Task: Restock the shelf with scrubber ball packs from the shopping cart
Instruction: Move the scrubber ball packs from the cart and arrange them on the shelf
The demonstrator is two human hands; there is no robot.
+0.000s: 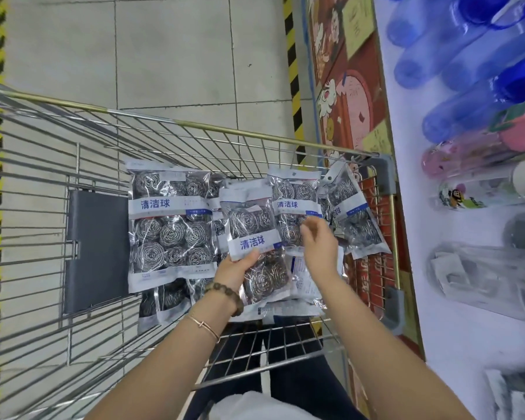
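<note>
So I'm leaning over the shopping cart (194,125) and my left hand (235,268) has a scrubber ball pack (253,237) lifted up off the pile, thumb on the front label and the other fingers tucked behind it, so pinching it near the middle. My right hand (319,247) is just beside that pack, fingers (311,227) loosely curled and a bit apart, hovering over another pack (294,201) that's leaning up in the basket; can't really tell if they're touching it or just above it. There's a bigger pack (170,225) lying flat on the left side of the pile with nine steel balls showing through the clear plastic, and one more pack (353,219) tilted against the right wall of the cart. More packs are buried underneath, partly hidden. Grey fold-down seat flap (96,250) sits on the cart's left side. The shelf (455,298) is off to my right, white surface, with blue plastic bottles (467,47) up top and some clear packaged stuff (482,274) lower down that's too blurry to make out. Beaded bracelet (228,294) and a thin bangle (203,325) on my left wrist
</note>
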